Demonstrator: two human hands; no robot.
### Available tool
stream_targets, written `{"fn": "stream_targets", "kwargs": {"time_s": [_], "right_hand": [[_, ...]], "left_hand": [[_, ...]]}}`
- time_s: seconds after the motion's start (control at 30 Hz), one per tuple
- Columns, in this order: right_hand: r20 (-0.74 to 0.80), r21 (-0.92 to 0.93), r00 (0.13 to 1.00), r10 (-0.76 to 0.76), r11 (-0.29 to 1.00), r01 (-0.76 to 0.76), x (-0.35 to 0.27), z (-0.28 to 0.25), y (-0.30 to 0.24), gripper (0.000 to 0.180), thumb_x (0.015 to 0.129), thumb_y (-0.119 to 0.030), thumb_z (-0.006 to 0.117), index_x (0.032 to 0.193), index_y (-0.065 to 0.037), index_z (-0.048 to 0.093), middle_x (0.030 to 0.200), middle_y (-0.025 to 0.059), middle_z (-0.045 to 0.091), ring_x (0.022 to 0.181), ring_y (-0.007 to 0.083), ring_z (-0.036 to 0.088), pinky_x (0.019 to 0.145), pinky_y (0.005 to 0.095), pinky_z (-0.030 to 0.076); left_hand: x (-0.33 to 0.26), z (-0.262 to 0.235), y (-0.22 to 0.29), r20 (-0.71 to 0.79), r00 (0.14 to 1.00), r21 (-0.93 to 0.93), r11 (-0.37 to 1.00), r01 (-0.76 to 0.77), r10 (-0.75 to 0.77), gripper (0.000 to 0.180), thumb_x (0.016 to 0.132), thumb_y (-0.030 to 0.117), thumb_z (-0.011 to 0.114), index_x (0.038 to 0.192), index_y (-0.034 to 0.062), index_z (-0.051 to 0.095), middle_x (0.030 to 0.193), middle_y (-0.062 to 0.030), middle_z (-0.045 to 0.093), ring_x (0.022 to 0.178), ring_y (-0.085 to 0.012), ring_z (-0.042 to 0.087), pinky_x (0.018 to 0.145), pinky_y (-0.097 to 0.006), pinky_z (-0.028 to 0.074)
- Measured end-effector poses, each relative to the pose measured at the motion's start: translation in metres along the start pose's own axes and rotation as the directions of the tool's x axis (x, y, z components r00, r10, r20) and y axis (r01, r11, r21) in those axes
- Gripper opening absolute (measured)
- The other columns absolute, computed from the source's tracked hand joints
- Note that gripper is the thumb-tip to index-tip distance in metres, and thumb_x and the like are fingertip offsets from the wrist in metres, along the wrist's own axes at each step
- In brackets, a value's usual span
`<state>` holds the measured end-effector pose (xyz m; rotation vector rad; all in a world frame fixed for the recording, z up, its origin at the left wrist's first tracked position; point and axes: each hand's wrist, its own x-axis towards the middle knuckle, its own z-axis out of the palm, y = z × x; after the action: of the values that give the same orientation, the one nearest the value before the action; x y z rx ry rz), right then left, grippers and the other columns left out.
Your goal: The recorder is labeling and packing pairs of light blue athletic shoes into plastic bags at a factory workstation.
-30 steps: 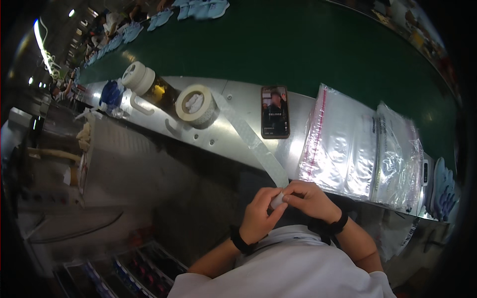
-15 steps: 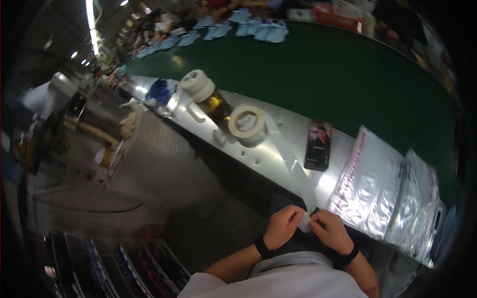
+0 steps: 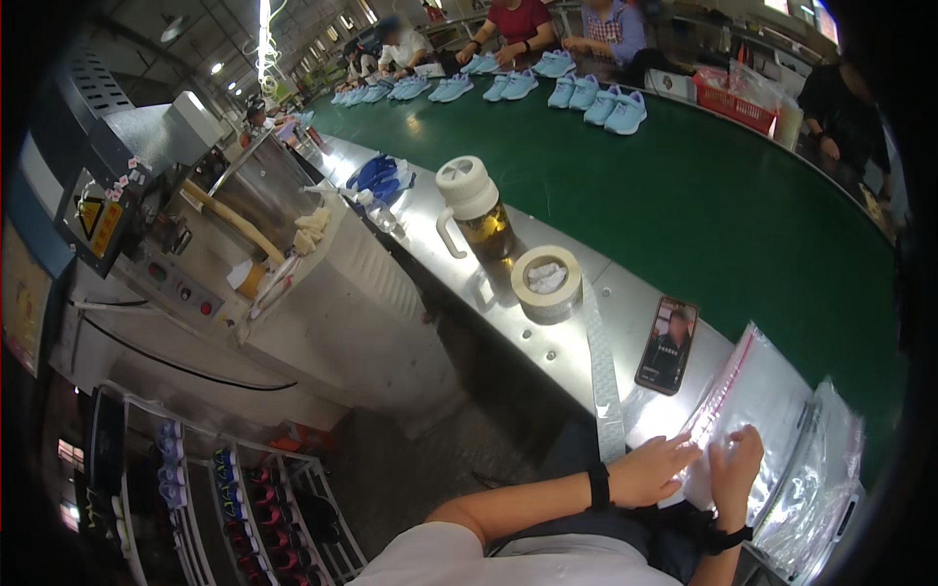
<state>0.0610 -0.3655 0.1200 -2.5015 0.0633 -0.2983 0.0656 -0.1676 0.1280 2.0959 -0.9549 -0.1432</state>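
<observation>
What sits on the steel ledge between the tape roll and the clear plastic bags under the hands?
In the head view, a phone lies face up between the tape roll and the clear plastic bags.

1. both hands, earlier pinched together on a small pale piece off the steel ledge (image 3: 547, 342), now lie on the stack of clear plastic bags (image 3: 752, 400) at its near end.
2. left hand (image 3: 657, 467) rests open on the stack's near corner, just beyond the phone (image 3: 668, 346).
3. right hand (image 3: 735, 471) lies flat beside it, fingers spread on the plastic.
</observation>
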Motion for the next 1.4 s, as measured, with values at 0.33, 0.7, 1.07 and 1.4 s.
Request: {"fn": "stream_targets", "kwargs": {"time_s": [0.33,0.7,1.07,1.4], "right_hand": [[-0.229,-0.128,0.973,-0.033,0.992,0.004,-0.016,0.014,0.005,0.016,0.074,-0.002,0.062,0.083,-0.001,0.048,0.112,0.0193,0.05,0.106,0.0362,0.046,0.088,0.0443,0.034],[-0.171,0.49,0.934,0.313,0.85,-0.195,-0.026,-0.007,0.037,0.01,0.09,-0.007,0.051,0.082,-0.002,0.049,0.074,-0.0001,0.044,0.066,0.0082,0.038,0.061,0.0225,0.035],[-0.09,0.729,0.882,0.462,0.634,-0.258,-0.034,-0.036,0.03,0.014,0.093,-0.017,0.048,0.084,-0.006,0.049,0.079,-0.0017,0.045,0.069,0.0053,0.04,0.063,0.0197,0.034],[-0.064,0.563,0.995,0.083,0.826,-0.033,-0.033,-0.048,0.014,0.02,0.089,-0.009,0.048,0.107,0.0,0.049,0.119,0.0141,0.048,0.111,0.0252,0.045,0.097,0.034,0.032]], "left_hand": [[-0.007,0.015,-0.001,0.054,0.997,0.052,0.997,0.058,-0.06,0.052,0.083,0.008,0.049,0.131,-0.0073,0.034,0.133,-0.0213,0.041,0.129,-0.0322,0.034,0.104,-0.043,0.029],[0.039,-0.035,0.007,0.083,0.943,-0.604,0.736,0.306,-0.323,0.03,0.091,0.013,0.044,0.115,-0.0027,0.052,0.107,-0.0154,0.06,0.098,-0.0225,0.058,0.084,-0.028,0.043],[0.117,0.088,-0.041,0.379,0.914,-0.914,-0.215,0.345,-0.144,0.022,0.086,0.025,0.048,0.098,0.0078,0.052,0.092,-0.0098,0.058,0.094,-0.0216,0.061,0.069,-0.035,0.049],[0.154,0.113,-0.034,0.372,0.886,-0.509,0.738,0.444,-0.276,0.025,0.088,0.022,0.04,0.098,0.0005,0.049,0.077,-0.0149,0.057,0.049,-0.0276,0.061,0.039,-0.034,0.05]]}}
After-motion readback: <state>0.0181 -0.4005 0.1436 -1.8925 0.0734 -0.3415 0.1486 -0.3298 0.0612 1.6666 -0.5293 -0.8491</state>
